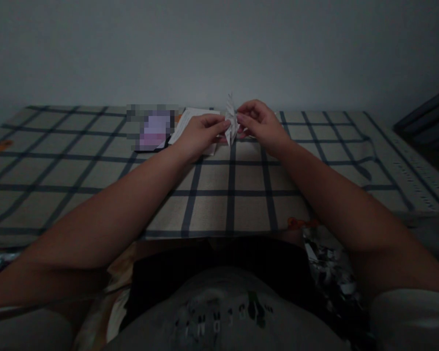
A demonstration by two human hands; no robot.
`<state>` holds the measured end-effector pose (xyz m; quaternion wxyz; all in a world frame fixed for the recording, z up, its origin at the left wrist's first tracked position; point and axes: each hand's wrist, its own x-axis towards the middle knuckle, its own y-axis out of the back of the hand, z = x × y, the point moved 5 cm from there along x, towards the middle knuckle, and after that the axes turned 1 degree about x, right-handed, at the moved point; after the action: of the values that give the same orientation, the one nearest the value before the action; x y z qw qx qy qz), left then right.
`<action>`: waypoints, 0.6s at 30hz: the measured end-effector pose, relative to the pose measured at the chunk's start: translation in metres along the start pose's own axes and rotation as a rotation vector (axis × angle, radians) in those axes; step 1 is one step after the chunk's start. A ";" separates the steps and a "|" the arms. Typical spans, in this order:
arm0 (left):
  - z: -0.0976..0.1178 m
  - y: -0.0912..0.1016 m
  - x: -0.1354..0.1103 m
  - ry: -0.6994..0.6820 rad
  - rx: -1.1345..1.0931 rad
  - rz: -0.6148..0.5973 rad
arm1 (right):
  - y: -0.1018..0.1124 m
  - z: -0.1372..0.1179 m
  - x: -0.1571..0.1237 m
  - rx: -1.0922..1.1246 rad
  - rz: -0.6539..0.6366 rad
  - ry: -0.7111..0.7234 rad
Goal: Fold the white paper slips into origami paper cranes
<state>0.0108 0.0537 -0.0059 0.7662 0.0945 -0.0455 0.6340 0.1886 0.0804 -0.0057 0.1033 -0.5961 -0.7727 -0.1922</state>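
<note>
Between my two hands stands a small piece of folded white paper (230, 122), pleated and pointed at its lower end, held upright above the table. My left hand (204, 132) pinches its left side between thumb and fingers. From the other side my right hand (260, 124) grips the paper's right edge with curled fingers and thumb. The fingertips hide part of the folds. White printed sheets (192, 119) lie on the table just behind and beside my left hand.
A checked tablecloth (212, 207) covers the table, which meets a plain wall (219, 53) at the back. Left of the sheets lies a purple-pink, pixelated rectangular object (154, 130). Dark slatted furniture (429, 122) stands at the far right. Cluttered items (331, 273) sit below the table's front edge.
</note>
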 end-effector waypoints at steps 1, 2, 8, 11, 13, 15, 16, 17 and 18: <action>0.000 -0.001 0.000 0.012 -0.019 -0.005 | 0.000 0.000 0.000 0.000 -0.008 -0.003; 0.000 -0.002 0.000 0.020 -0.028 -0.012 | 0.000 -0.001 0.000 -0.005 -0.023 -0.006; -0.011 0.010 0.017 -0.206 0.071 0.051 | -0.001 -0.002 -0.003 -0.041 -0.035 0.015; -0.010 0.016 0.022 -0.406 0.238 0.113 | -0.003 -0.002 -0.003 -0.060 -0.035 0.039; -0.009 0.015 0.020 -0.463 0.272 0.100 | -0.003 -0.002 -0.002 -0.064 -0.022 0.052; -0.006 0.013 0.016 -0.473 0.293 0.081 | -0.002 -0.003 -0.003 -0.067 -0.003 0.061; -0.005 0.012 0.014 -0.464 0.300 0.075 | -0.002 -0.003 -0.003 -0.072 0.002 0.064; -0.005 0.011 0.013 -0.449 0.299 0.072 | -0.001 -0.004 -0.003 -0.078 0.003 0.067; -0.005 0.011 0.012 -0.431 0.288 0.072 | -0.001 -0.004 -0.004 -0.086 0.001 0.071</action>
<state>0.0022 0.0686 -0.0075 0.6945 0.3339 -0.1202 0.6259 0.1883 0.0753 -0.0033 0.1049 -0.5934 -0.7592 -0.2462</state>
